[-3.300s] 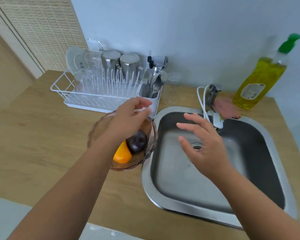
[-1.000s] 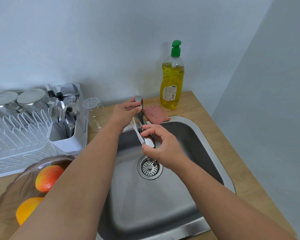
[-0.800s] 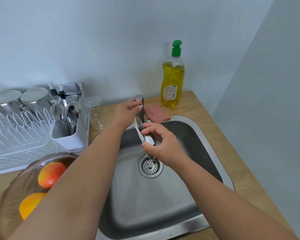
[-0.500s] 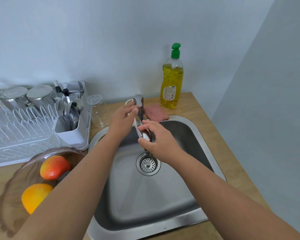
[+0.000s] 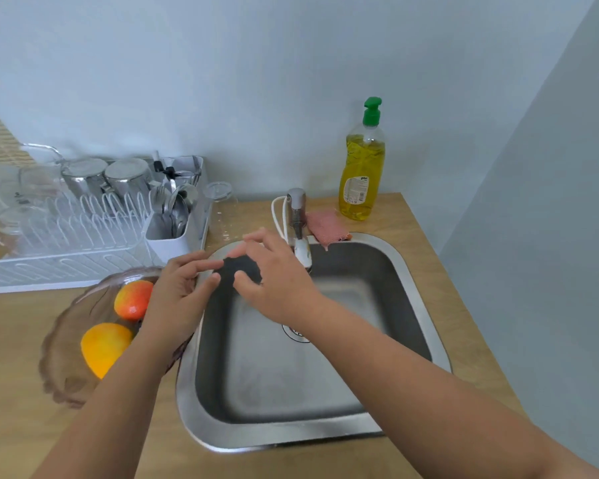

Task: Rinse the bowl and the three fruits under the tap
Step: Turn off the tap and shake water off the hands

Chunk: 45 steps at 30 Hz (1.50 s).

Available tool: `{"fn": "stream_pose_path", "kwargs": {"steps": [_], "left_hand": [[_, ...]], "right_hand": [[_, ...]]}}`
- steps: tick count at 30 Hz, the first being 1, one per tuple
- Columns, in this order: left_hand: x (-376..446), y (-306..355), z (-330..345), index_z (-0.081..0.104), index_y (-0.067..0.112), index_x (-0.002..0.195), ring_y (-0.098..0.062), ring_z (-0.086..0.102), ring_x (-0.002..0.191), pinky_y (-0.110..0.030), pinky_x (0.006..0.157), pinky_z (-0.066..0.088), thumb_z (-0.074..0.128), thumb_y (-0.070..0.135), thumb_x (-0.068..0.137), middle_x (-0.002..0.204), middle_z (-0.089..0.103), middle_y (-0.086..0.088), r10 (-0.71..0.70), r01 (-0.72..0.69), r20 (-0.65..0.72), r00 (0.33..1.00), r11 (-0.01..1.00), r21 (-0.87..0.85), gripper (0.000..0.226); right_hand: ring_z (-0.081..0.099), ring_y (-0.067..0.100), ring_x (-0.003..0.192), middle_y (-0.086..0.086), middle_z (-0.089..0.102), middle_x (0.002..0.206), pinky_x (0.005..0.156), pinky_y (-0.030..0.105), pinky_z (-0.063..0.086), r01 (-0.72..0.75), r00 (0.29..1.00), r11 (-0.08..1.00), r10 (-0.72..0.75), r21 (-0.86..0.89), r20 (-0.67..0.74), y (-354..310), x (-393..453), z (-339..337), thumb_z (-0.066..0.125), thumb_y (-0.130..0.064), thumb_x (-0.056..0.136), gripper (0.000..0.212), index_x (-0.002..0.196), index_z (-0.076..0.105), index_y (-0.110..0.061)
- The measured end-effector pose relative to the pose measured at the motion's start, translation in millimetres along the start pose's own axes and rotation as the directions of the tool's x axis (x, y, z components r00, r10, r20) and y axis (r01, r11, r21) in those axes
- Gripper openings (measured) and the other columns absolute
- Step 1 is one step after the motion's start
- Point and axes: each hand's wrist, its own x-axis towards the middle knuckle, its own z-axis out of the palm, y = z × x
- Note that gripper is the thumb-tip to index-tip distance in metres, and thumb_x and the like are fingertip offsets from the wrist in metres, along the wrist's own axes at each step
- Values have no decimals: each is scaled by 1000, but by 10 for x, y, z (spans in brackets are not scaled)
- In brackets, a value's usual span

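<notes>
Both hands are meeting over the steel sink [image 5: 408,271]: right hand [image 5: 277,281] is pinching the small dark plum [image 5: 240,271], left hand [image 5: 177,299] is hovering loose-fingered; the wet fruit could be slipping, missing the scalloped brown glass bowl [image 5: 66,357]

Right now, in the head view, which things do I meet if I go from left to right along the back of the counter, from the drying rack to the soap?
White dish rack → cutlery holder → upturned clear glass → tap → pink scrub cloth → yellow dish soap bottle.
</notes>
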Motion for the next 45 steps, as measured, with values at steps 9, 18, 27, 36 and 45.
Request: {"fn": "stream_pose_path", "kwargs": {"steps": [9,18,27,36,45], "left_hand": [[-675,-484,-753,71,28,104,-11,50,121,-23,100,34,69,12,88,126,59,3,-130,205,-283,950,945,255,23],[-984,-1019,-1165,53,23,139,-31,48,129,-41,106,39,50,29,99,148,38,-10,-437,590,-506,744,784,190,41],[-969,-1309,-1079,28,24,154,-34,47,131,-41,105,37,36,33,104,147,50,-11,-628,699,-465,624,715,-26,52],[-1072,-1259,-1119,50,35,136,-10,68,83,-33,77,55,37,39,103,104,72,3,-633,479,-541,554,774,-415,36],[-943,-826,-1377,53,39,129,-22,73,98,-45,76,61,33,40,105,106,75,-1,-678,60,-455,577,590,-805,32]], "right_hand": [[51,18,119,1,52,133,100,26,38,-291,920,945,235,148,314,194,-9,704,54,-17,90,45,134,51,-21],[55,15,108,1,59,123,89,23,43,-562,817,734,420,382,395,290,78,1314,50,-16,96,54,148,34,-17],[57,13,69,1,62,85,77,33,52,-570,820,678,426,465,384,315,36,1696,47,-17,96,50,143,39,-32],[60,5,72,0,61,87,57,20,50,-553,830,563,435,614,349,131,10,1620,50,-11,96,48,140,43,-29],[68,16,83,4,72,104,63,32,51,-468,879,476,333,745,340,-409,262,1444,44,-12,99,40,115,57,-46]]}}
